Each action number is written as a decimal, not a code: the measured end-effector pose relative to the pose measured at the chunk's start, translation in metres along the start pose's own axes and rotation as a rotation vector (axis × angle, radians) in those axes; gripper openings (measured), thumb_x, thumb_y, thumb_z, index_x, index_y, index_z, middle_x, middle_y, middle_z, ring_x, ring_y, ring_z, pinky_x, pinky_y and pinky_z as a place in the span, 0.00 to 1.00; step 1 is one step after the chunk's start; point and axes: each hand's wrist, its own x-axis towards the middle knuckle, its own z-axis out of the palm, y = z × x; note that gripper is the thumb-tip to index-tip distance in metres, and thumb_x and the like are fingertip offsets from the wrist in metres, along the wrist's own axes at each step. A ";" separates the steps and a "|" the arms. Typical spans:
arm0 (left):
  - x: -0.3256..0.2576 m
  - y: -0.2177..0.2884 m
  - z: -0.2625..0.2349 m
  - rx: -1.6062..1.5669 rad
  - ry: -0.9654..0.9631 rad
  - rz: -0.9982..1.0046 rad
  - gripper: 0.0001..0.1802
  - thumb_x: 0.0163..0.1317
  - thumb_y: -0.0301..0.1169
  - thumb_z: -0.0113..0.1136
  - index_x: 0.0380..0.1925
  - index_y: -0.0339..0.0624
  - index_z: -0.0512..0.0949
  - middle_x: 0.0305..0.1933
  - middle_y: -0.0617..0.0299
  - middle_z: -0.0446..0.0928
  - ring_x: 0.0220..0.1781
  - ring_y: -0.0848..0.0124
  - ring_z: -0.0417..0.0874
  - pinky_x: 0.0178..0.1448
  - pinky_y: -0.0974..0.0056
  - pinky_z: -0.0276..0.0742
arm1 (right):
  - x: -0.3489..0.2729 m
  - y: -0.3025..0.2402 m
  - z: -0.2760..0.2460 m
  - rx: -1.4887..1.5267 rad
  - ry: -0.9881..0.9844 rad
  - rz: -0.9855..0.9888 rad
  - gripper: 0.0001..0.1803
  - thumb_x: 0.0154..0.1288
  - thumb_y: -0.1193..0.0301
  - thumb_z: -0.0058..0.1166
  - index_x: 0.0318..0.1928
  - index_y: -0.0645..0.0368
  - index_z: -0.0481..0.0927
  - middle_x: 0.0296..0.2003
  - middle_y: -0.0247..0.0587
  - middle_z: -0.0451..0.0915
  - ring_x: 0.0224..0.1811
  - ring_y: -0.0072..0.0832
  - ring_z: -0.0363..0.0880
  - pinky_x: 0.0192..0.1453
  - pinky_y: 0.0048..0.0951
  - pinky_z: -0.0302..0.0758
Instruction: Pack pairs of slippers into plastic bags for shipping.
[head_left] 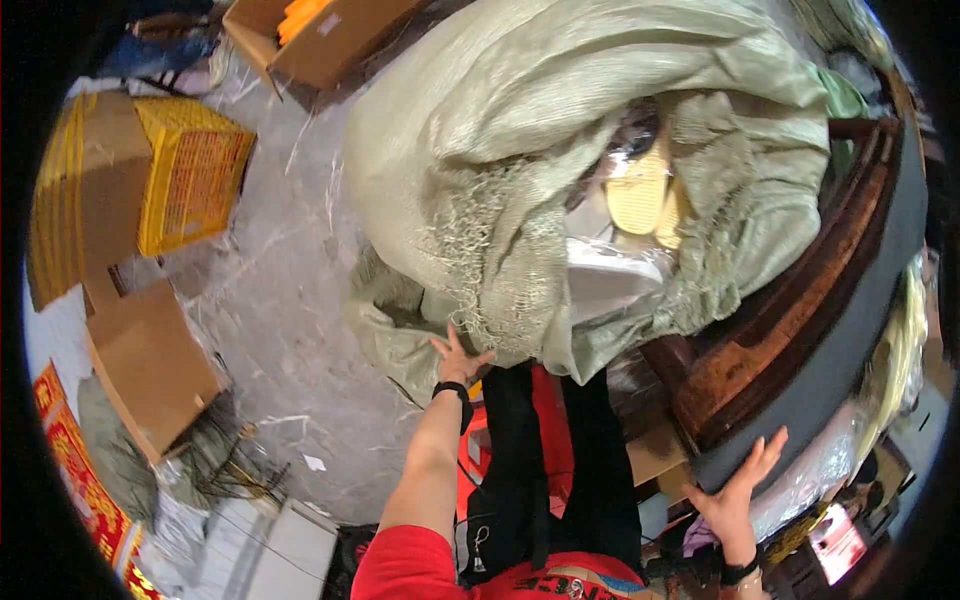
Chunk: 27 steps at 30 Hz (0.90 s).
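A big pale green woven sack [440,130] stands in front of me with its mouth spread open and its frayed edge folded back. Inside it, footwear in clear plastic shows: yellow slippers [637,198] and something white and shoe-like [610,285]; the deeper contents are hidden. My left hand [460,360] is at the sack's near left edge, fingers spread, seemingly touching the fabric without gripping it. Off to the right, my right hand [735,500] is empty, its fingers apart beside the near end of a grey tabletop [860,345].
Dark wooden furniture [790,310] runs along the sack's right side. Left on the grey floor are a yellow plastic crate [195,175] and a cardboard box [155,365]. Another carton [335,50] with orange items lies at the far left. Plastic-wrapped goods [815,485] lie beyond the tabletop.
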 end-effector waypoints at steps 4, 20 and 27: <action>0.031 -0.035 0.012 0.642 0.165 -0.002 0.31 0.53 0.39 0.56 0.58 0.54 0.61 0.65 0.49 0.52 0.52 0.52 0.74 0.45 0.60 0.73 | 0.002 -0.009 -0.008 0.054 -0.015 -0.035 0.68 0.31 0.57 0.70 0.67 0.51 0.32 0.66 0.56 0.24 0.70 0.49 0.26 0.69 0.47 0.34; -0.271 -0.335 -0.135 -1.076 1.114 -0.259 0.12 0.54 0.31 0.48 0.34 0.37 0.76 0.28 0.54 0.77 0.31 0.67 0.77 0.34 0.65 0.70 | 0.005 -0.007 -0.012 -0.020 -0.063 -0.014 0.68 0.34 0.55 0.70 0.67 0.50 0.31 0.66 0.52 0.22 0.68 0.53 0.20 0.58 0.70 0.31; -0.472 -0.454 -0.169 -1.751 1.632 -0.018 0.11 0.56 0.29 0.45 0.40 0.43 0.71 0.30 0.67 0.74 0.28 0.78 0.73 0.27 0.72 0.66 | 0.041 0.002 -0.005 -0.298 0.042 -0.192 0.56 0.41 0.59 0.68 0.67 0.54 0.44 0.65 0.55 0.47 0.67 0.52 0.45 0.61 0.49 0.57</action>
